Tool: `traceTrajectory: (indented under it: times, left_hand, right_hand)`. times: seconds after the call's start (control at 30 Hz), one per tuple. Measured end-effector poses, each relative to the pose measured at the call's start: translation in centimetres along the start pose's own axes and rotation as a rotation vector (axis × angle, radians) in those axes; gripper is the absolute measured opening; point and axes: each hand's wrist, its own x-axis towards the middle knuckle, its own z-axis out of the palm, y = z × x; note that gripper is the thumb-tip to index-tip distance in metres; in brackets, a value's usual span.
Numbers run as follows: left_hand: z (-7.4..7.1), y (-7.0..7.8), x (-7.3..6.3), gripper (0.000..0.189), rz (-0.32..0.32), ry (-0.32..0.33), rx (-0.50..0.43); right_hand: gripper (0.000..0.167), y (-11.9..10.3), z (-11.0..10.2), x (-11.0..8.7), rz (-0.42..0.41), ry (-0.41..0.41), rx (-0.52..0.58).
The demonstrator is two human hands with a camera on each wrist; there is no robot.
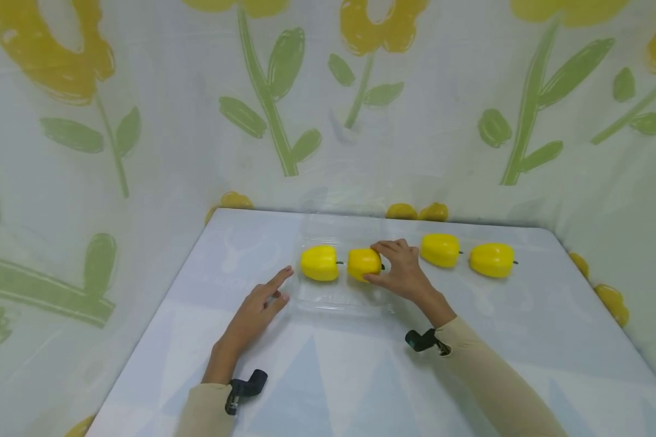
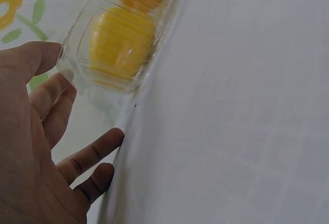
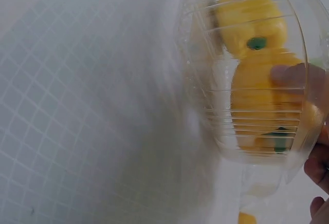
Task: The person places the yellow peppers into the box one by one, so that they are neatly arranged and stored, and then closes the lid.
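Observation:
A clear plastic container (image 1: pixel 336 301) lies on the table with two yellow bell peppers inside. The left one (image 1: pixel 319 263) sits untouched. My right hand (image 1: pixel 404 271) grips the other yellow bell pepper (image 1: pixel 362 264) between thumb and fingers; through the ribbed container wall in the right wrist view, the thumb shows against this bell pepper (image 3: pixel 257 98). My left hand (image 1: pixel 256 314) is at the container's left side, fingers spread and fairly straight. In the left wrist view, its thumb (image 2: pixel 43 57) and a fingertip are at the container's corner (image 2: pixel 67 62).
Two more yellow bell peppers (image 1: pixel 440 250) (image 1: pixel 492 260) lie on the table right of the container. The container's clear lid (image 1: pixel 343 226) stands open toward the back. A flower-print curtain (image 1: pixel 426 121) hangs behind the pale table (image 1: pixel 503 340).

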Motion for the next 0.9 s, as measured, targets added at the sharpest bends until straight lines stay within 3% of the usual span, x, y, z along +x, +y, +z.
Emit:
traceTrajectory:
  times: [0.57,0.9]
  left_hand:
    - [-0.03,0.35,0.16,0.057,0.028,0.001,0.004]
    - [-0.04,0.17,0.17,0.057,-0.01,-0.022,0.024]
  right_hand:
    - [0.072,-0.14,0.48,-0.12,0.026,-0.036,-0.015]
    - [0.082,-0.36,-0.14,0.04,0.017,-0.144,-0.031]
